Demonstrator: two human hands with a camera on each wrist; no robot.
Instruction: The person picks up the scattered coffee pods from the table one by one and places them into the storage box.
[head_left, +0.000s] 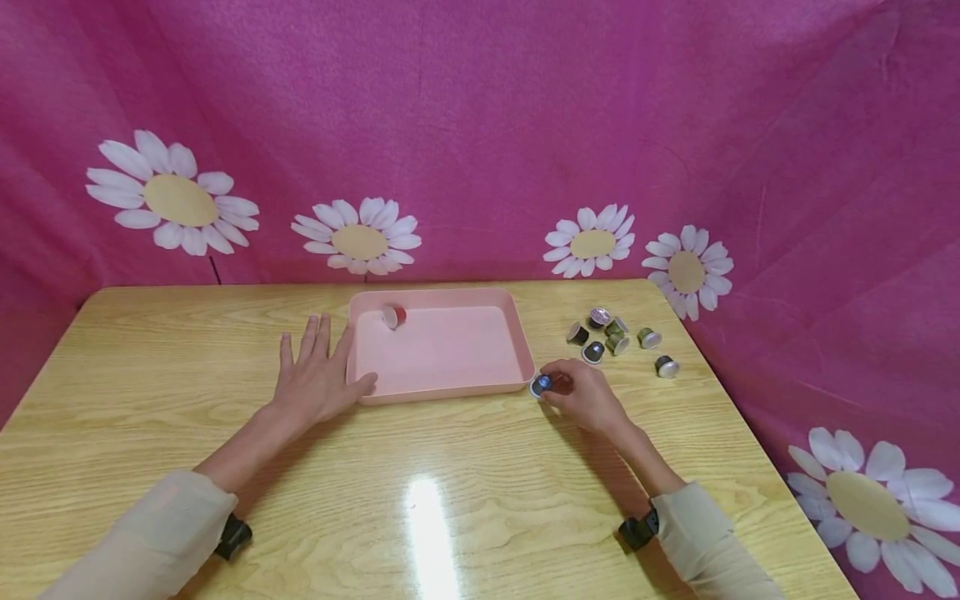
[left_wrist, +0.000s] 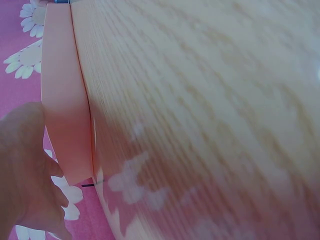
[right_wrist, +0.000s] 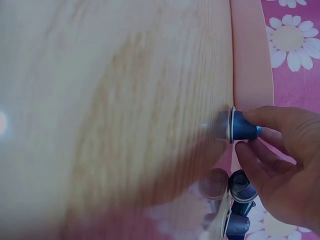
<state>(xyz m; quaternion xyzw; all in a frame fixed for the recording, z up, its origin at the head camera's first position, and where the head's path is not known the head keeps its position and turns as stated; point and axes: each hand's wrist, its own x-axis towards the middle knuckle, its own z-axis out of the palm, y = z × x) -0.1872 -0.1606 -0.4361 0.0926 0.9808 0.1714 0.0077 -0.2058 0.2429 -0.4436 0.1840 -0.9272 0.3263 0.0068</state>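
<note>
A blue coffee capsule (head_left: 540,385) stands rim-down on the table, close to the front right corner of a pink tray (head_left: 442,393). My right hand (head_left: 588,396) pinches this capsule between thumb and fingers; in the right wrist view the blue capsule (right_wrist: 244,126) shows its silver rim against the wood. At the tray's left side, my left hand (head_left: 315,383) lies with fingers straight and spread, its thumb over the front left corner. Inside the tray, near the back left, a red capsule (head_left: 394,316) lies on its side.
To the right of the tray lie several loose capsules, among them a black one (head_left: 593,352), a green one (head_left: 648,337) and a dark one (head_left: 666,367) nearest the table's right edge. A pink flowered cloth (head_left: 480,167) hangs behind the wooden table (head_left: 337,517).
</note>
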